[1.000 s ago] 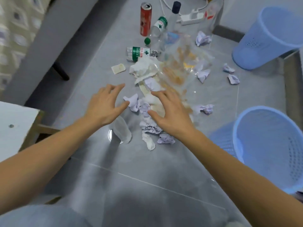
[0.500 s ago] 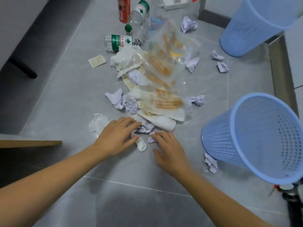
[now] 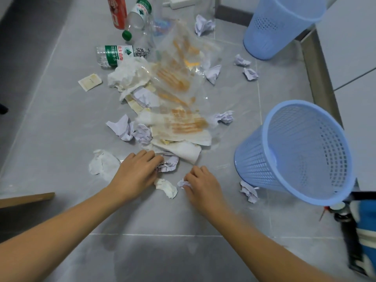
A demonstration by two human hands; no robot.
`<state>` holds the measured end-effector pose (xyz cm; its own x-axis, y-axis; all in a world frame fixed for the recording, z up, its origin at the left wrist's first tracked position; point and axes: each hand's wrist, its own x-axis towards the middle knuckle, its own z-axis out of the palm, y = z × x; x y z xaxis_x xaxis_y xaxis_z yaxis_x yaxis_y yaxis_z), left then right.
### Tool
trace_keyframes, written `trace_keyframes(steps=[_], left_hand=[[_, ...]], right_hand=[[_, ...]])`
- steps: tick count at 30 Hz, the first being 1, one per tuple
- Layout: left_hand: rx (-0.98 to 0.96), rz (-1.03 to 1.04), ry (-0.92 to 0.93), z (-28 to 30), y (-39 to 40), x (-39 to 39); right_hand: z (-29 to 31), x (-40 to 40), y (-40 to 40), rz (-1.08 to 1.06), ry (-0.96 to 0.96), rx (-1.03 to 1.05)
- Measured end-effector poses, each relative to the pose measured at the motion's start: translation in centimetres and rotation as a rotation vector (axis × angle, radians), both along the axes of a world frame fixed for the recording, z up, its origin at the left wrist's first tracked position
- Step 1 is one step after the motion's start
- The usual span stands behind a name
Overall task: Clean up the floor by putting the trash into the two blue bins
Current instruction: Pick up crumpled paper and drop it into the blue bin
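Grey tile floor point(image 3: 61, 129) carries most of the litter; judged from this, the cleanup is at an early stage. Both blue bins appear empty as far as visible. At 9 o'clock of the left hand point(image 3: 135, 171) lies a flattened white tissue point(image 3: 103, 164). The left hand is curled, fingers closing on a crumpled printed paper point(image 3: 168, 163). A small white wad point(image 3: 165, 187) sits loose between the hands. The right hand point(image 3: 203, 186) pinches a small crumpled paper ball point(image 3: 184, 183) at its fingertips. At 12 o'clock lie greasy wrappers point(image 3: 179, 123), clear plastic bags point(image 3: 183, 64), a water bottle point(image 3: 116, 55) and a red can point(image 3: 117, 12). The near bin point(image 3: 264, 159), tilted with its mouth toward the viewer, stands at 3 o'clock, a paper ball point(image 3: 249, 191) at its base. The far bin point(image 3: 270, 33) stands at 1 o'clock. Open floor runs between right hand and near bin. A wall edge bounds the right side.
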<state>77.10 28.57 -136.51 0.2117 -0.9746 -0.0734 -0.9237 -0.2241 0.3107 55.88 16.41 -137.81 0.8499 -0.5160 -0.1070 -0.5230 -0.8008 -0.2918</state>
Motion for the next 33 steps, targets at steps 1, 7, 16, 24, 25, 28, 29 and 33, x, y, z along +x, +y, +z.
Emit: trace_keyframes(steps=[1,7,16,24,25,28,29,33], left_hand=[[-0.032,-0.001,0.023,0.5,0.0,0.1],[-0.285,-0.052,0.163,6.5,-1.2,-0.1],[-0.677,-0.273,0.247,20.0,-13.2,-3.8],[-0.398,-0.529,0.018,17.5,-24.3,-11.1],[-0.337,-0.535,-0.023,16.9,-25.0,-11.6],[-0.296,-0.498,-0.053,16.1,-25.3,-12.4],[-0.316,-0.473,-0.066,16.2,-25.0,-12.4],[-0.276,-0.237,0.034,15.8,-22.7,-11.7]], right_hand=[[0.5,0.0,-0.1,-0.015,-0.024,0.003],[8.0,-0.5,-0.7,-0.149,-0.288,0.021],[23.0,-4.9,-7.2,-0.393,-0.787,-0.212],[19.5,-14.6,-15.4,-0.695,-0.515,-0.244],[19.1,-15.1,-15.7,-0.709,-0.472,-0.234],[18.3,-15.7,-15.6,-0.711,-0.456,-0.225],[18.1,-15.6,-15.4,-0.701,-0.455,-0.224],[17.1,-15.6,-15.4,-0.716,-0.411,-0.223]])
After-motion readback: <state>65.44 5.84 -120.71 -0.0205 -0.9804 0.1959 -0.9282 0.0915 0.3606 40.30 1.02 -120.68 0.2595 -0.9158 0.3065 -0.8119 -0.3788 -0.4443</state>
